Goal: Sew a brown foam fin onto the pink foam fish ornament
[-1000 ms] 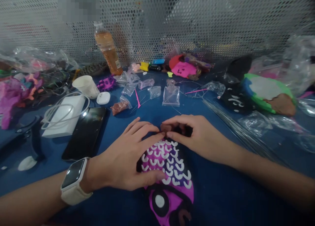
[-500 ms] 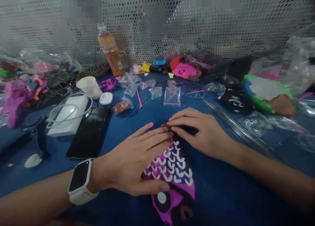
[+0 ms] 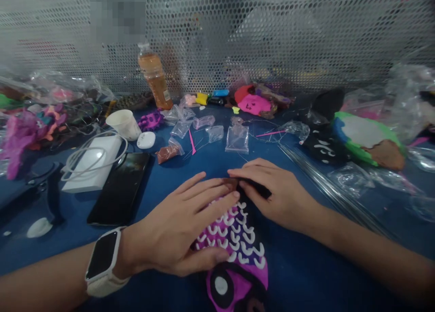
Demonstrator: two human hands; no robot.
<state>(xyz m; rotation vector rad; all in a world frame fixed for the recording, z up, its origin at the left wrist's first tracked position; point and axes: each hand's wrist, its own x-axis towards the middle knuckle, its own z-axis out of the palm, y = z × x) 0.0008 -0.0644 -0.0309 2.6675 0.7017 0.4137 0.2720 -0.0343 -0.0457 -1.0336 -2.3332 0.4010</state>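
Left hand (image 3: 173,232) lies over the upper left of one fish-shaped clay piece (image 3: 238,253), fingers outstretched and parted, thumb well away from them and resting across the scales; nothing gripped. Fish sits mostly below and between the hands on the blue counter (image 3: 326,266), its single visible eye (image 3: 221,285) toward the wearer, white crescent scales partly hidden, too many to count. At its far end, one brown clay bit (image 3: 230,182) touches the left fingertips and the right hand (image 3: 278,194); right fingers curled, thumb just below them, a narrow gap behind the tips. Cannot tell whether they pinch the bit. Around these, left to right: two white lumps, one large (image 3: 39,227), one tiny (image 3: 7,233); one white box (image 3: 89,180) under a looped cable (image 3: 67,170); one watch (image 3: 103,257) on the left wrist; one smartphone (image 3: 118,189); one cup (image 3: 123,125); one rounded white case (image 3: 146,140); one bottle of amber liquid (image 3: 153,78), leaning; one brown packet (image 3: 169,152); two pink tools, one nearly upright in view (image 3: 192,143), one lying crosswise (image 3: 271,133); one wire bundle (image 3: 326,185), strands uncountable; one green-edged clay piece (image 3: 369,142). Clear bags overlap; number uncertain.
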